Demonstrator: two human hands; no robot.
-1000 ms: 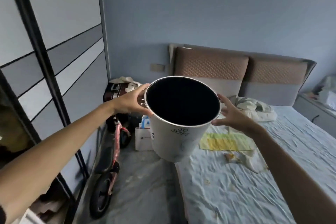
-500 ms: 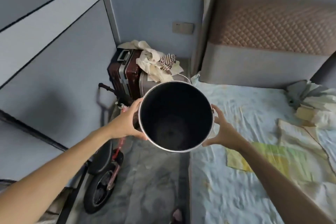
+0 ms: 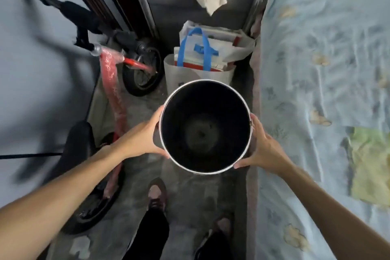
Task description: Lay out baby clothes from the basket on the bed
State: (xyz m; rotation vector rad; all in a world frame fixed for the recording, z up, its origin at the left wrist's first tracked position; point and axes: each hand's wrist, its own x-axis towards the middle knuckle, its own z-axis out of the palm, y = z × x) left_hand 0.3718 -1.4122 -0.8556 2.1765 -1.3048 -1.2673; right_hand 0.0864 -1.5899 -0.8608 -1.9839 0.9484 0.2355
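Observation:
I look straight down into a round basket (image 3: 205, 126) with a white rim and a dark inside; nothing lies in it. It hangs upright over the floor strip beside the bed. My left hand (image 3: 140, 138) grips its left wall and my right hand (image 3: 260, 148) grips its right wall. The bed (image 3: 316, 59) with a pale blue printed sheet fills the right side. A yellow-green baby garment (image 3: 369, 167) lies flat on the sheet at the right edge.
A white tote bag with blue handles (image 3: 200, 59) stands on the floor just beyond the basket. A red balance bike (image 3: 114, 95) leans at the left. A grey suitcase (image 3: 190, 2) with a cream cloth on it is at the top. My feet are below.
The basket has come down and toward me, from in front of the headboard to low over the floor beside the bed. My view has tipped steeply downward. Both hands keep their hold.

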